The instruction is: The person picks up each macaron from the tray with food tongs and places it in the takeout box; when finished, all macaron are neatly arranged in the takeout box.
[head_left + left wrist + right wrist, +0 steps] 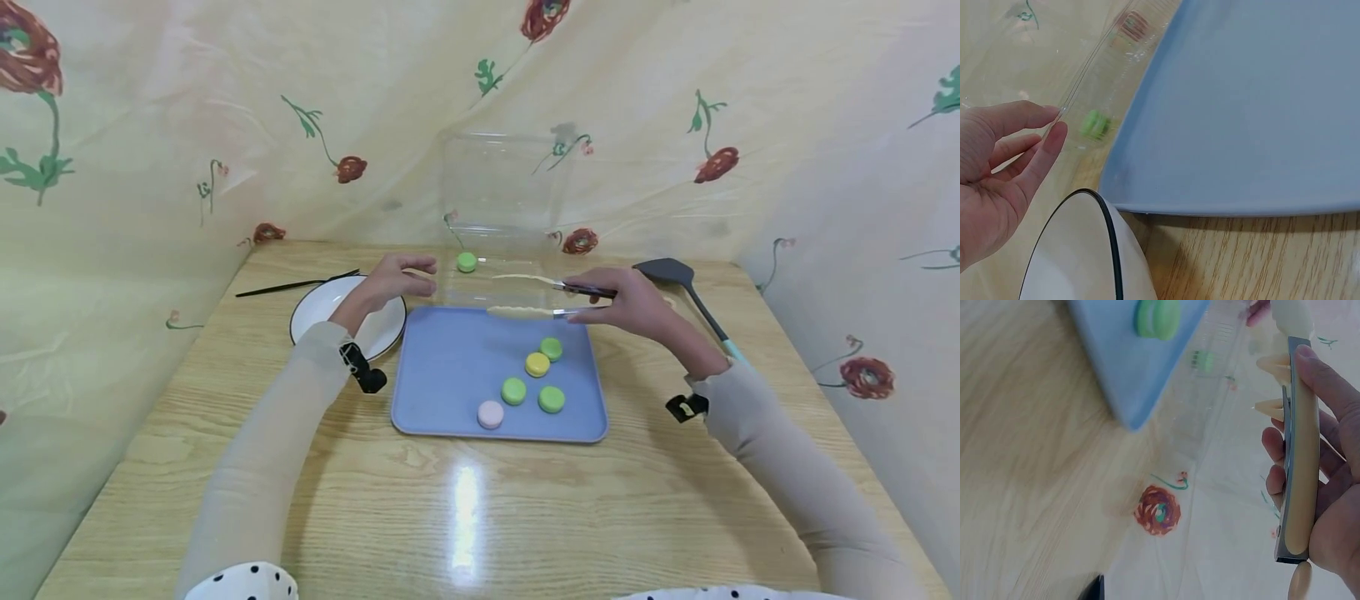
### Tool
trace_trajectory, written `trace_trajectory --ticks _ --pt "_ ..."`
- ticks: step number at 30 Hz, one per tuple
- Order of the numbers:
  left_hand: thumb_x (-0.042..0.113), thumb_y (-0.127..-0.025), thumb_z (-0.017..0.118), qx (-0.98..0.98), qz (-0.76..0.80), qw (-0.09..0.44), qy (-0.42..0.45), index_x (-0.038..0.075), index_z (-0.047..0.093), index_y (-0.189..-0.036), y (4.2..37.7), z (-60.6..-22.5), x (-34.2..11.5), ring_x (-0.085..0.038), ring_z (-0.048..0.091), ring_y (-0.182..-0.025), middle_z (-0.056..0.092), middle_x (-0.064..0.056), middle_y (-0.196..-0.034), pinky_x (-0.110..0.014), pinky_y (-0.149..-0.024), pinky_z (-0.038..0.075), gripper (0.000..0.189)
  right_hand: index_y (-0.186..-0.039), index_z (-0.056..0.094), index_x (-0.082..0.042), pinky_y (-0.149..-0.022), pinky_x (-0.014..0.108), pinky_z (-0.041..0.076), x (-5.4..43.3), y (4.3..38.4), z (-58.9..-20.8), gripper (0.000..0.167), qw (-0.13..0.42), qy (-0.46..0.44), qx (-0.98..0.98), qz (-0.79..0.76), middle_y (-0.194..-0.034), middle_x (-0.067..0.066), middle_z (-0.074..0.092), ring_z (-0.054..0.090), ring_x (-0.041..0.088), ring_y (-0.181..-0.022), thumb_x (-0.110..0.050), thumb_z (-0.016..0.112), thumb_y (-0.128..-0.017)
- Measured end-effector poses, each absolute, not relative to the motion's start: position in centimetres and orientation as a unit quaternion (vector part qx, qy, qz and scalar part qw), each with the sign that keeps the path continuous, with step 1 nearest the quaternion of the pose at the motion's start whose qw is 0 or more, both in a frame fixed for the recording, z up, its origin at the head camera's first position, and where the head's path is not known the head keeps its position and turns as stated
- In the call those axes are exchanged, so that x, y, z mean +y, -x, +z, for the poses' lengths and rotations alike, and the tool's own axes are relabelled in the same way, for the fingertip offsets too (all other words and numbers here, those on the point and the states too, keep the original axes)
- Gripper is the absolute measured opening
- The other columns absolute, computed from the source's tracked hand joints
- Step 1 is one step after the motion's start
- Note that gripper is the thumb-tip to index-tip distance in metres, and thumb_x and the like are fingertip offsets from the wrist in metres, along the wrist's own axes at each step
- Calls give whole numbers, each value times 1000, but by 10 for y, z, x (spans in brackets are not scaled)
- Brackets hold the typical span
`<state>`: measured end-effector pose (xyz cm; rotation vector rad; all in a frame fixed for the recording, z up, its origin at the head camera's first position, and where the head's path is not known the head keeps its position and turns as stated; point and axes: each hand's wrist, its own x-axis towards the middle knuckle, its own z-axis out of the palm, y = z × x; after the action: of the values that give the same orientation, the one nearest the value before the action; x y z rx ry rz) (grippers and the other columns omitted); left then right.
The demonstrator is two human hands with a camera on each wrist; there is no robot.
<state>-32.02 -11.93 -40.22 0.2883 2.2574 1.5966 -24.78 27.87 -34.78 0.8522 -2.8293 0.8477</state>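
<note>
My left hand [392,280] pinches the left edge of an upright-lidded clear plastic box [1079,84] between thumb and fingertips. Inside the box, towards its left end, lies one green macaron [467,262]. My right hand [621,302] grips a pair of tongs [1304,450] with beige tips. Their two arms stand apart over the box's front part, with nothing between them. In front of the box is a blue tray [442,367]. On its right half lie several macarons: green ones, a yellow macaron [537,364] and a pale pink macaron [491,414].
A white dark-rimmed plate [311,312] stands left of the tray, partly under my left forearm. Behind it lies a thin black utensil [277,288]. A dark grey spatula [667,271] lies at the right, beyond my right hand. Flowered cloth [375,100] hangs behind the table.
</note>
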Motion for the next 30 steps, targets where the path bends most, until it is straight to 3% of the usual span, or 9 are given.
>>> trace_trajectory --ticks 4,10,20,26,30 --pt "8 -96 70 799 565 181 -99 5 46 -153 321 -403 -120 -35 64 -123 53 -15 -149 -46 -110 52 61 -131 71 -16 -78 24 57 291 240 -350 54 22 -280 -924 259 -123 3 74 67 15 -97 -26 88 -81" --pt "9 -97 69 796 568 187 -97 5 45 -153 320 -402 -120 -36 63 -124 52 -15 -150 -47 -111 51 62 -133 69 -13 -76 29 59 312 234 -351 54 8 -289 -929 231 -122 7 74 70 22 -93 -28 86 -83" --pt "8 -96 70 798 565 184 -94 5 46 -152 319 -401 -120 -35 64 -123 54 -15 -148 -45 -110 52 61 -126 74 -11 -65 22 52 344 225 -349 50 -10 -299 -933 199 -108 7 77 65 21 -82 -24 88 -80" --pt "6 -96 69 795 569 185 -95 4 46 -152 318 -400 -119 -35 64 -122 54 -15 -148 -44 -108 54 61 -124 75 -12 -67 24 55 357 220 -349 49 -24 -298 -936 185 -111 5 77 67 14 -82 -25 89 -79" --pt "6 -97 69 794 570 186 -98 3 45 -153 318 -400 -119 -35 63 -123 53 -16 -149 -45 -109 53 61 -125 74 -12 -69 27 56 362 219 -352 50 -41 -291 -938 186 -115 7 76 68 18 -86 -28 88 -80"
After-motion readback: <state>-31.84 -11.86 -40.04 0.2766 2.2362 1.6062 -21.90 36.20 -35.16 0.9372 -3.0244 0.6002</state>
